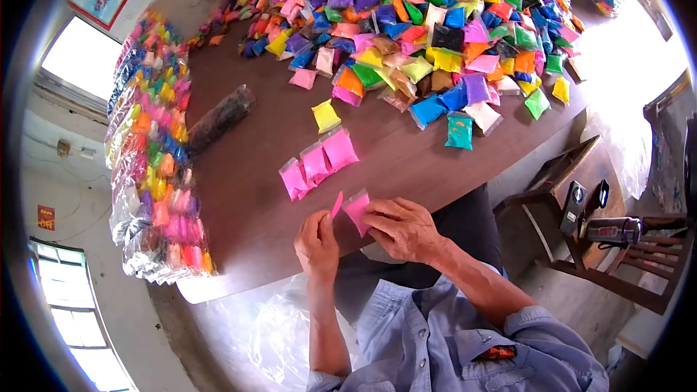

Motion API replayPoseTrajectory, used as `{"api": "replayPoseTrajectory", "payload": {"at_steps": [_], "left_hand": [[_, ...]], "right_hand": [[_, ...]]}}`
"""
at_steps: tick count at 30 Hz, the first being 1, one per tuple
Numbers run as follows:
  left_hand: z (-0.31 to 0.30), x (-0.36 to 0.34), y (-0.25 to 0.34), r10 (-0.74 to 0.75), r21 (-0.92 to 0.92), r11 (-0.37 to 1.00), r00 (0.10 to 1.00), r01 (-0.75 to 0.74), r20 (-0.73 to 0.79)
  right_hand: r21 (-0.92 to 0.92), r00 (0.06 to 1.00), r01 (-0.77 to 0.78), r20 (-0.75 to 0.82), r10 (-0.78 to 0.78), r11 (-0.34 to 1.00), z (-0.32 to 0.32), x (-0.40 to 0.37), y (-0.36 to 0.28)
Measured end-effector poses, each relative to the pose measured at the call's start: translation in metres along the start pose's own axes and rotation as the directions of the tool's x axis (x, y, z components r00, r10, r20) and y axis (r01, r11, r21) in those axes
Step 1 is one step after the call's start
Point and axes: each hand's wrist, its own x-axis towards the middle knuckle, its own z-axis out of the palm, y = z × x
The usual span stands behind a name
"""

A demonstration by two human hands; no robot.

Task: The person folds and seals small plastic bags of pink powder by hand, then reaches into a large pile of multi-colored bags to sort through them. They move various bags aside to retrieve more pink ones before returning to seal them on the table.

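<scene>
Near the table's front edge, my right hand (404, 229) grips a small clear bag of pink filling (356, 210) between thumb and fingers. Close to it on the left, my left hand (316, 245) is closed on a thin pink piece (337, 205) that sticks up past the fingertips; I cannot tell what kind of thing it is. Just beyond my hands, several pink bags (316, 163) lie side by side in a slanting row. A yellow bag (326, 115) lies right behind that row.
A big heap of small coloured bags (435, 36) covers the table's far side. Larger clear packs of coloured bags (160, 152) line the left edge, beside a dark rolled bundle (221, 119). At right stand a wooden stool (595, 167) and a chair (653, 265) with a bottle (613, 230).
</scene>
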Motion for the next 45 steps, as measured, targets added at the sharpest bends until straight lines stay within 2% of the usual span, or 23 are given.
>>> {"api": "replayPoseTrajectory", "payload": {"at_steps": [1, 3, 7, 9, 13, 15, 19, 21, 22, 26, 29, 32, 35, 37, 38, 45], "left_hand": [[0.0, 0.0, 0.004, -0.002, 0.0, 1.0, 1.0, 0.002, 0.003], [0.002, -0.001, 0.013, 0.093, 0.012, 0.996, 0.995, -0.093, 0.032], [0.011, -0.002, 0.017, 0.085, -0.039, 0.996, 0.996, -0.083, 0.042], [0.014, -0.001, 0.01, 0.105, 0.092, 0.99, 0.994, -0.106, 0.015], [0.014, 0.009, 0.002, 0.11, 0.125, 0.986, 0.994, -0.108, -0.013], [0.013, 0.011, 0.003, -0.031, 0.04, 0.999, 0.999, 0.032, -0.006], [0.004, 0.004, 0.017, -0.058, -0.019, 0.998, 0.997, 0.059, 0.045], [0.008, 0.002, 0.022, 0.152, 0.018, 0.988, 0.988, -0.152, 0.023], [0.01, 0.001, 0.024, 0.067, -0.006, 0.998, 0.996, -0.067, 0.053], [0.013, 0.006, 0.01, 0.033, -0.012, 0.999, 0.999, -0.032, 0.027], [0.009, 0.012, 0.005, 0.006, 0.063, 0.998, 1.0, -0.008, 0.018], [0.005, 0.013, 0.006, -0.035, -0.049, 0.998, 0.999, 0.035, 0.005], [0.0, 0.01, 0.02, -0.019, -0.022, 1.0, 0.999, 0.02, 0.046], [0.006, 0.009, 0.027, 0.129, -0.037, 0.991, 0.99, -0.127, 0.064], [0.008, 0.011, 0.031, 0.158, 0.013, 0.987, 0.983, -0.16, 0.091], [0.014, 0.027, 0.023, 0.201, 0.199, 0.955, 0.972, -0.221, 0.119]], "right_hand": [[0.0, 1.0, -0.004, 0.002, 0.004, 1.0, 0.0, -0.001, 0.0], [-0.005, 1.0, -0.015, 0.014, 0.015, 1.0, 0.0, -0.001, 0.0], [0.001, 1.0, -0.018, 0.004, 0.018, 1.0, -0.001, 0.001, 0.0], [-0.003, 1.0, -0.004, -0.016, 0.004, 1.0, -0.001, 0.001, -0.001], [-0.008, 1.0, -0.014, -0.009, 0.014, 1.0, 0.001, 0.0, 0.0], [-0.007, 1.0, -0.013, -0.019, 0.013, 1.0, 0.0, -0.002, 0.0], [0.002, 1.0, -0.027, 0.001, 0.027, 1.0, -0.002, -0.002, -0.001], [0.009, 1.0, -0.003, -0.015, 0.003, 1.0, -0.001, 0.001, 0.0], [0.016, 1.0, 0.001, -0.013, -0.001, 1.0, 0.0, 0.001, -0.002], [0.0, 0.998, 0.017, -0.053, -0.017, 1.0, 0.001, 0.001, 0.0], [0.003, 0.999, 0.016, -0.044, -0.016, 1.0, 0.0, 0.0, 0.001], [-0.001, 0.999, 0.013, -0.033, -0.013, 1.0, 0.0, 0.0, 0.001], [-0.001, 1.0, 0.019, -0.023, -0.019, 1.0, 0.0, -0.002, 0.001], [0.003, 0.999, 0.029, -0.016, -0.029, 1.0, 0.002, 0.0, 0.001], [-0.005, 0.999, 0.025, -0.028, -0.026, 1.0, 0.003, 0.0, 0.0], [-0.03, 0.999, 0.044, 0.001, -0.044, 0.999, 0.006, -0.006, 0.007]]}}
